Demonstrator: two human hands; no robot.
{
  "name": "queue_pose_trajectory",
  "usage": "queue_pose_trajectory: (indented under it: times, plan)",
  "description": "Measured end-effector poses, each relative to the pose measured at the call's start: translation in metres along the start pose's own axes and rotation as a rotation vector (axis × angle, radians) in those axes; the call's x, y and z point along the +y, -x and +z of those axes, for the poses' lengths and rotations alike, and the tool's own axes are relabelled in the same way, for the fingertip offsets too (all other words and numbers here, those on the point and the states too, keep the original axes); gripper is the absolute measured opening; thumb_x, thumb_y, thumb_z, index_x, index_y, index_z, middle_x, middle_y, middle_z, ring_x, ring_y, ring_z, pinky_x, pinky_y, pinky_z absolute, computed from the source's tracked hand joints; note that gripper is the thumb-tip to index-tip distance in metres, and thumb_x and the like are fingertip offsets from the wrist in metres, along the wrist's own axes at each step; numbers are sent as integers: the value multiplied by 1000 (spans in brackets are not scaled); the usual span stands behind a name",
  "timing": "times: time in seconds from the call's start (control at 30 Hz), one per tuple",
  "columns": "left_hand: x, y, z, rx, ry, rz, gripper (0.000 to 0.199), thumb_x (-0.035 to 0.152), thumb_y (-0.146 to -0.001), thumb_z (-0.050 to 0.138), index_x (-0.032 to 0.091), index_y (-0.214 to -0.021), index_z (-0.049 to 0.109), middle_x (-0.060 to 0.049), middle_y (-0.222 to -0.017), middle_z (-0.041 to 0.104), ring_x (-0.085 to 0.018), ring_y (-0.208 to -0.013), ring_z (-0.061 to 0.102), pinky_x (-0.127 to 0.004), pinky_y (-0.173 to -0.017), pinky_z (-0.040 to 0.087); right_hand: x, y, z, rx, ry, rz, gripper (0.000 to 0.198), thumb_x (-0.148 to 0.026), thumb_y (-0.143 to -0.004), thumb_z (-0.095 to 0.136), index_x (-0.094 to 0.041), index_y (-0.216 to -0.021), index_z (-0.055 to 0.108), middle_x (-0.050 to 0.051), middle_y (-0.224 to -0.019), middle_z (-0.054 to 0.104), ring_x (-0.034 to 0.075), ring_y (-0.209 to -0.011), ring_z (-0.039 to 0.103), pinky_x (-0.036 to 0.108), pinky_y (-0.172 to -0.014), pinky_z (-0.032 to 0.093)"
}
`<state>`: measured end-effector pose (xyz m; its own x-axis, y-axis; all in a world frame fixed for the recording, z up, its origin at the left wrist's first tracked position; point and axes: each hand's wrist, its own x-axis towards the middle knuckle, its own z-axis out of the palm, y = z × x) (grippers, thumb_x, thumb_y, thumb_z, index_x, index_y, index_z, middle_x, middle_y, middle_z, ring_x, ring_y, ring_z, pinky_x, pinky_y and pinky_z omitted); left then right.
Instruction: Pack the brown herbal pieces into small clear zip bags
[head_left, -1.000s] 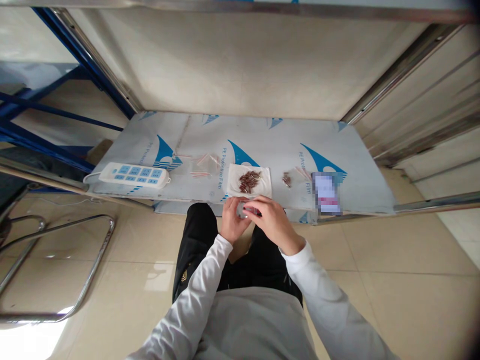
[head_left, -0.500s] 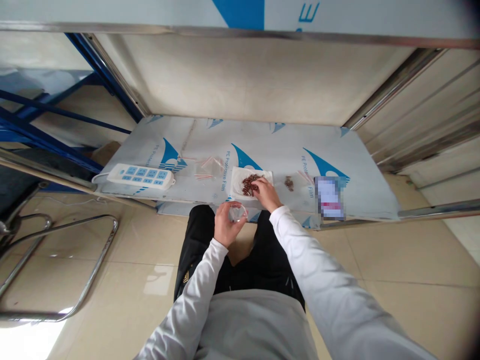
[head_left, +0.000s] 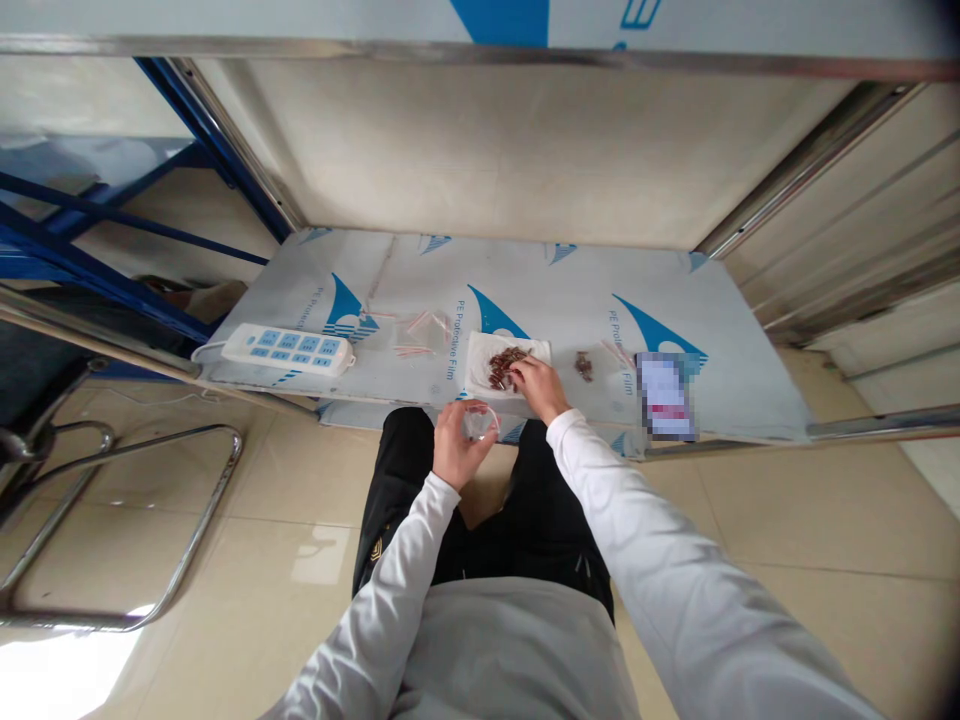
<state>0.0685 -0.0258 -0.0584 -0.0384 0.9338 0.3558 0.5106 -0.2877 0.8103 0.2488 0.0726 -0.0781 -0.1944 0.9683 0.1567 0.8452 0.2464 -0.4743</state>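
My left hand (head_left: 456, 450) is curled round a small clear zip bag (head_left: 480, 424) with a reddish rim, holding it at the table's front edge with its mouth spread. My right hand (head_left: 538, 384) reaches onto a heap of small reddish-brown metal-looking pieces (head_left: 506, 364), perhaps screws. Its fingertips are pressed together in the heap, and what they hold is too small to make out. The heap lies on a white sheet or flat bag (head_left: 480, 350). To the right of that hand is a smaller pile of brown pieces (head_left: 583, 366).
Several clear bags with red strips (head_left: 421, 335) lie left of the heap, and another red-edged bag (head_left: 616, 352) lies to the right. A white power strip (head_left: 289, 350) sits at the left, a phone (head_left: 666, 396) at the right. A shelf edge (head_left: 480, 55) crosses above the table (head_left: 525, 265).
The view has shifted slightly, so everything sits a little farther right. My left hand still holds the bag, and my right fingers remain in the heap.
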Motion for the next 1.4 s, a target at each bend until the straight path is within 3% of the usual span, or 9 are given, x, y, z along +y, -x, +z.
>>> queue_pose_trajectory:
  times: [0.2, 0.37, 0.47, 0.57, 0.73, 1.0, 1.23, 1.4]
  plan:
    - [2, -8, 2, -16, 3, -11, 23, 20, -70, 71, 22, -91, 61, -3, -90, 69, -21, -88, 65, -34, -83, 49, -7, -2, -19, 130, -103, 71, 16, -19, -85, 59, -16, -92, 73, 10, -92, 73, 20, -77, 67, 32, -76, 52]
    - [8, -19, 3, -27, 2, 2, 26, 20, -69, 72, 21, -92, 61, -3, -91, 70, -22, -90, 65, -34, -82, 49, -42, 25, -69, 189, -333, 44, 22, -32, -87, 60, -17, -99, 71, 7, -92, 75, 18, -76, 70, 28, -72, 55]
    - [13, -23, 3, -50, 10, 33, 27, 19, -68, 72, 21, -93, 61, -4, -93, 69, -23, -91, 65, -35, -83, 48, -70, 46, -100, 49, -397, -48, 15, -29, -84, 65, -21, -94, 72, 3, -87, 75, 16, -70, 69, 26, -67, 54]
    - [19, -24, 5, -85, -18, 77, 29, 21, -70, 72, 21, -96, 61, -5, -94, 69, -24, -93, 63, -36, -83, 47, -89, 56, -114, -74, -211, -147, 13, -16, -83, 63, -21, -91, 72, 3, -85, 72, 15, -69, 66, 27, -66, 51]
    - [26, -23, 9, -94, -88, 130, 29, 21, -68, 72, 20, -94, 60, -5, -89, 67, -25, -88, 62, -36, -79, 46, -100, 57, -111, -171, 137, -265, 16, -8, -86, 55, -18, -88, 68, 7, -85, 65, 19, -77, 64, 28, -68, 48]
    - [25, -20, 6, -72, -114, 137, 25, 25, -70, 70, 19, -92, 59, -5, -86, 66, -26, -85, 61, -36, -77, 44, -102, 59, -109, -213, 208, -315, 16, -6, -86, 54, -16, -93, 64, 8, -87, 63, 22, -80, 64, 32, -70, 49]
    - [27, -20, 6, -62, -89, 115, 25, 24, -68, 69, 20, -90, 58, -4, -84, 65, -25, -84, 62, -35, -76, 45, -107, 58, -109, -168, 63, -283, 16, -13, -85, 61, -19, -100, 63, 8, -95, 68, 22, -84, 66, 33, -73, 51]
    - [30, -18, 6, -8, 50, 54, 25, 24, -67, 72, 20, -89, 60, -5, -87, 68, -24, -86, 64, -35, -78, 49, -106, 61, -113, -26, -283, -179, 17, -23, -90, 57, -23, -104, 66, 5, -97, 72, 18, -81, 68, 29, -72, 53]
